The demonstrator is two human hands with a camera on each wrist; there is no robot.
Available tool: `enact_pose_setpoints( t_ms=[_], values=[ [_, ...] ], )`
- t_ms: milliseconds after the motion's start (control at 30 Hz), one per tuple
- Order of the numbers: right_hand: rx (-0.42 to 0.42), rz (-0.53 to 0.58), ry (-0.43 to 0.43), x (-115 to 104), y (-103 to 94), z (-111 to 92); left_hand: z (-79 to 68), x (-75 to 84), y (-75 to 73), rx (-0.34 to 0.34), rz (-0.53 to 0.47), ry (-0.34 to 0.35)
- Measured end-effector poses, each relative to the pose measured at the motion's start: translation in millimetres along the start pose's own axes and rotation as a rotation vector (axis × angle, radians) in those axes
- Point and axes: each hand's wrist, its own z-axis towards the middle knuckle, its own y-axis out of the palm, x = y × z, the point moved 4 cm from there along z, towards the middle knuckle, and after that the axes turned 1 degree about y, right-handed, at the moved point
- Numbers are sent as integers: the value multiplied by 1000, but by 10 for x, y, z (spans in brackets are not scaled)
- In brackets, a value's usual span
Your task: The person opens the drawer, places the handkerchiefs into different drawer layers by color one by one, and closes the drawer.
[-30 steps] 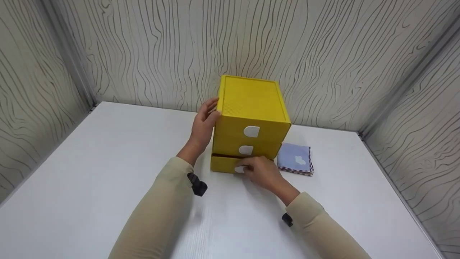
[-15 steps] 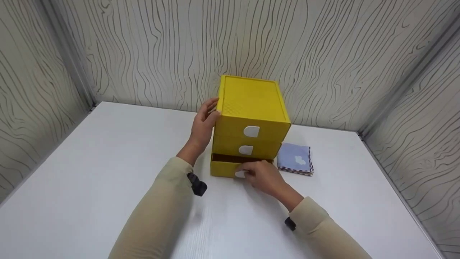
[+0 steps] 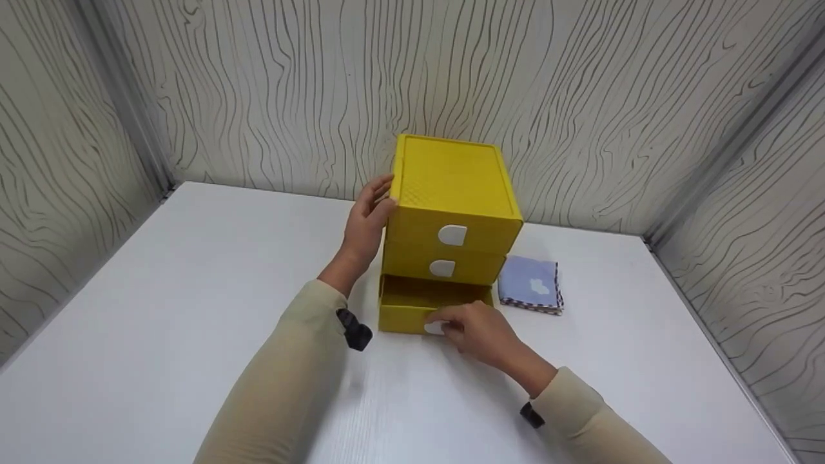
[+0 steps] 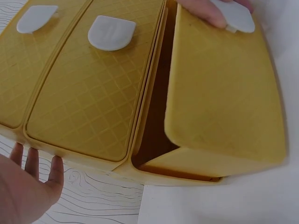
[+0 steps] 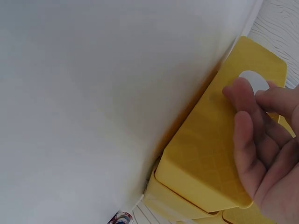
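Observation:
A yellow three-tier drawer unit (image 3: 451, 177) stands on the white table, its bottom drawer (image 3: 403, 319) pulled out and the two upper drawers closed. No contents show in the visible part of the pulled-out drawer. My right hand (image 3: 483, 332) pinches that drawer's white handle (image 5: 254, 80) between thumb and fingers. At the unit's upper left side, my left hand (image 3: 366, 222) rests with its fingers extended along the wall. In the left wrist view, the fingertips (image 4: 56, 170) touch the unit's side edge.
A folded blue cloth (image 3: 525, 281) with a checked edge and a white cloud patch lies right of the unit. Wood-patterned panels (image 3: 290, 96) enclose the white table (image 3: 193, 322) at the back and both sides.
The bottom drawer has slid out toward me from nearly closed, with my right hand moving back along with its handle. My left hand has stayed against the unit.

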Motion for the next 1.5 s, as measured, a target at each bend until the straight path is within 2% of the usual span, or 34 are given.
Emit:
enact_pose_setpoints(
  t_ms=[200, 567, 900, 1500],
  values=[
    [-33, 33, 20, -55, 4, -95, 9, 3, -1, 0, -5, -8],
    [-55, 29, 35, -208, 18, -271, 18, 4, -2, -11, -7, -4],
    [-71, 46, 47, -348, 66, -429, 8, 12, -21, -31, -2, -27],
    [-28, 32, 18, -438, 134, -601, 7, 1, -24, -31, -7, -30]
  ],
)
